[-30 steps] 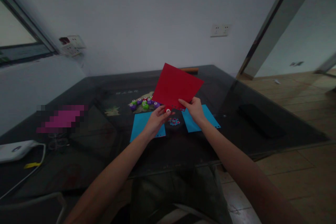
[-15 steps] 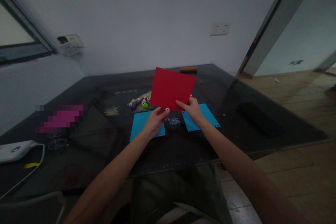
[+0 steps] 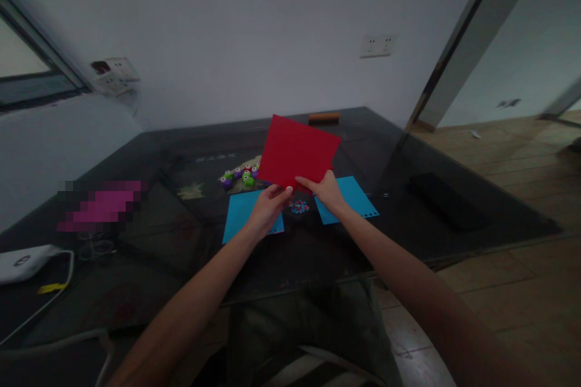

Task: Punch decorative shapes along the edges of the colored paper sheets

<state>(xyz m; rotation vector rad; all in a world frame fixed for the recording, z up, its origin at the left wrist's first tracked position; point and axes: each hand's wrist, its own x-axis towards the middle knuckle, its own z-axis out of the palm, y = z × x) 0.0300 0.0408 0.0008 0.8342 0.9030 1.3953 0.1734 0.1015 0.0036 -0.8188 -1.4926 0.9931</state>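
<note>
Above the dark counter [image 3: 190, 151], both hands, left hand [image 3: 265, 208] and right hand [image 3: 325, 190], pinch the red sheet's [image 3: 297, 151] lower edge, each grip closed on it, sheet tilted upright; punching step seemingly mid-way, next needing realignment.

The red paper sheet [image 3: 297, 152] is now held flatter and squarer than a second ago, its earlier strong tilt to the right reduced. The small red punch seen at its lower edge a second ago is now hidden under the left hand [image 3: 267, 208], while the right hand [image 3: 327, 192] is shifted slightly left along that edge.
</note>
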